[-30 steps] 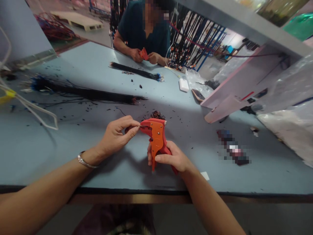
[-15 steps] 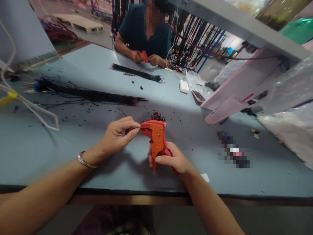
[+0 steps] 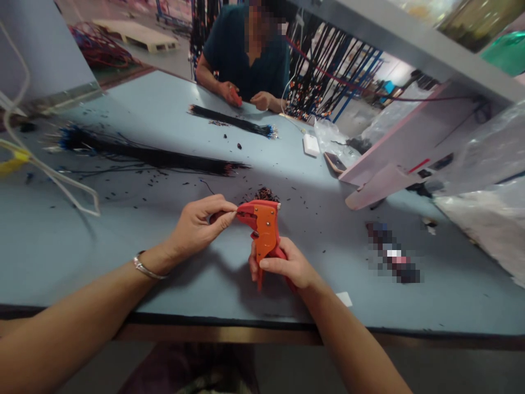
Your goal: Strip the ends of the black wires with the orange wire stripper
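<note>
My right hand [image 3: 283, 262] is wrapped round the handles of an orange and red wire stripper [image 3: 266, 227], whose jaws point left. At those jaws my left hand [image 3: 207, 221] is closed in a pinch; what sits between its fingertips is too small to make out. Just behind the tool lies a small heap of dark scraps [image 3: 266, 194]. A large bundle of black wires [image 3: 159, 157] with blue ends stretches across the table at the left, and a thin single wire [image 3: 207, 186] lies near its right end.
Across the blue-grey table [image 3: 197, 295] a person [image 3: 248, 65] holds a red tool beside a second wire bundle [image 3: 229, 119]. A white box [image 3: 310, 145], a phone [image 3: 335, 162] and a slanted panel [image 3: 394, 137] stand right; a white wire frame [image 3: 77, 194] is left.
The view has shifted slightly. My hands keep nearly the same pose at the stripper. Across the table, the person's hands and red tool have turned and moved a little.
</note>
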`<action>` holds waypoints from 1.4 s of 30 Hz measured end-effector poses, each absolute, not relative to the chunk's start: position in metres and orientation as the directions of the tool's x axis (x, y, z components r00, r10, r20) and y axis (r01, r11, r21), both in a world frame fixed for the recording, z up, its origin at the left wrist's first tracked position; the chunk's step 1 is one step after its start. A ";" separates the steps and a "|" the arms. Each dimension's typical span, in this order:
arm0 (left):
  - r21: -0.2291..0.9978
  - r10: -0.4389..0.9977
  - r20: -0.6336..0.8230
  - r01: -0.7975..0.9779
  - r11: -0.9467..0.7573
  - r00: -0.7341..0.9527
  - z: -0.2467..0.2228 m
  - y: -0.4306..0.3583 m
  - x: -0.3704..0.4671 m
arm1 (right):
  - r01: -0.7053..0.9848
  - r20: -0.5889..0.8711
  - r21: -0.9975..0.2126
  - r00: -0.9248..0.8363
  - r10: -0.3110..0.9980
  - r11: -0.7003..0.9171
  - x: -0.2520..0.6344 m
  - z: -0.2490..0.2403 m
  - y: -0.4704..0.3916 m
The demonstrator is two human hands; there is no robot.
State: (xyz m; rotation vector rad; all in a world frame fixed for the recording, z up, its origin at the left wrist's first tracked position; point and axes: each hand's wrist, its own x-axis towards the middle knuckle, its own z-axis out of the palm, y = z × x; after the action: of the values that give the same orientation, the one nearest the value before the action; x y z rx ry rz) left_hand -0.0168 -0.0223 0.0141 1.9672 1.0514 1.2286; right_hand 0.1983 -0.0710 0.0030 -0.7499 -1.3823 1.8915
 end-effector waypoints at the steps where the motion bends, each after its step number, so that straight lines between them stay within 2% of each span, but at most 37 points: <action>1: 0.804 0.857 0.447 0.304 -0.511 0.256 0.014 -0.022 -0.017 | -0.189 -0.065 -0.956 -0.610 0.790 -0.225 0.198 0.003 -0.071; 9: 0.849 0.885 0.409 0.262 -0.458 0.223 0.012 -0.022 -0.016 | -0.244 -0.077 -0.928 -0.615 0.785 -0.282 0.196 0.000 -0.070; 23: 0.835 0.895 0.393 0.325 -0.443 0.211 0.018 -0.024 -0.017 | -0.335 -0.064 -0.870 -0.651 0.756 -0.362 0.196 -0.005 -0.070; 42: 0.839 0.892 0.398 0.307 -0.448 0.215 0.018 -0.024 -0.017 | -0.276 -0.067 -0.917 -0.607 0.792 -0.289 0.194 -0.004 -0.074</action>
State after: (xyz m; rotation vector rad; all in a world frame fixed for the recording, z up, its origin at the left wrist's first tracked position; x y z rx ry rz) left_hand -0.0169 -0.0241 0.0177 1.8788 1.1079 1.2244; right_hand 0.1937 -0.0739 -0.0040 -0.6936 -1.2431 1.9576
